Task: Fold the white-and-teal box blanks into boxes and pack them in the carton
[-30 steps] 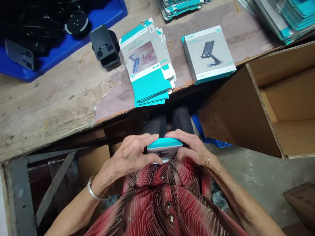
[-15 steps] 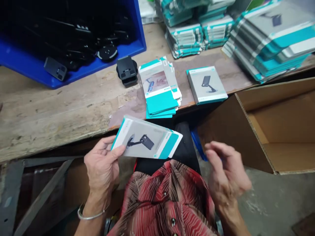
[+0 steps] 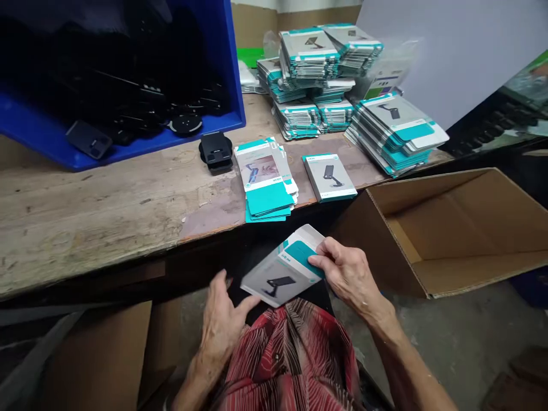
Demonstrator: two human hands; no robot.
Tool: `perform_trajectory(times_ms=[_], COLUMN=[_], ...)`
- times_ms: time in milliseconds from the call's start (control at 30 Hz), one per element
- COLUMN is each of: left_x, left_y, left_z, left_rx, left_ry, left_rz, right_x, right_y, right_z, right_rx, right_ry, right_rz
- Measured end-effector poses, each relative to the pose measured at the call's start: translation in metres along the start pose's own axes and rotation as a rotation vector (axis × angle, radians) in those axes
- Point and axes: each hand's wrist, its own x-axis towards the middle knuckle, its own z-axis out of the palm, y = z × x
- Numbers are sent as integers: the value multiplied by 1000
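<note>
A grey, white and teal box (image 3: 285, 271) is tilted above my lap, its flap end up. My right hand (image 3: 349, 274) pinches it at the teal flap end. My left hand (image 3: 225, 314) is spread beside its lower end, thumb near the corner and fingers apart. On the wooden table lie a small pile of flat boxes (image 3: 265, 182) and, to its right, a fuller closed box (image 3: 329, 178). A black folded phone stand (image 3: 216, 152) sits left of the pile.
A blue bin (image 3: 237, 68) with black stands is at the back left. Bundled flat boxes (image 3: 297, 120) and another stack (image 3: 394, 134) stand at the back. An open cardboard carton (image 3: 398, 251) is at the right, below the table edge.
The box has turned, its flap end now higher. My right hand has moved left and taken hold of it, while my left hand has let go and opened. The view has shifted up.
</note>
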Motion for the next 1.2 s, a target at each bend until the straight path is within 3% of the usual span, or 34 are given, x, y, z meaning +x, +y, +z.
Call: perform_trajectory(times_ms=[67,167,267,367,533,667,733,800,900,1100,1200], left_x=[2,4,1,-5,-11,-6,-3,-2,-6,-3,11], left_y=[12,24,18,6,1,1,1,2,6,7,11], left_z=[-3,7,21,25,21,25,26,25,25,45,52], left_rx=[75,-70,-118,-43,9,0,-17,-51,-50,71,46], left_ry=[114,-31,-16,-13,-127,-86,-69,-69,-62,-56,-103], left_rz=[300,728,878,891,851,832,791,757,697,564,410], right_x=[0,-7,-19,-27,-27,-34,-39,-44,-46,-41,-25], right_y=[-7,-15,-17,-12,-1,-3,-7,-10,-8,16,26], right_z=[-3,12,34,46,45,45,45,45,48,66,64], right_rx=[23,142,271,347,329,121,-7,-160,-272,-186,-145], right_ry=[-107,-197,-190,-190,-345,-310,-231,-113,8,27,-112], right_rz=[-80,-116,-17,56,33,-284,-467,-548,-551,-480,-348])
